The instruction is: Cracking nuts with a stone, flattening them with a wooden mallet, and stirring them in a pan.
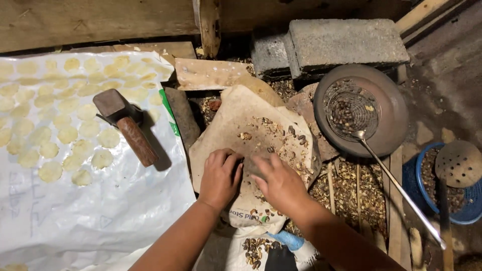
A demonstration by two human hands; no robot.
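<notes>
Hands, left [219, 176] and right [279, 181], press palms-down on brown paper [236, 125].

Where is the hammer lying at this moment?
In the head view the hammer lies left of both hands, on the white plastic sheet, beside the flat pale discs.

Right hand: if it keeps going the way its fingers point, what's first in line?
The right hand points up-left toward the left hand, so it would likely meet that hand's fingers first, just across the narrow gap over the brown sheet. Depth is unclear.
</notes>
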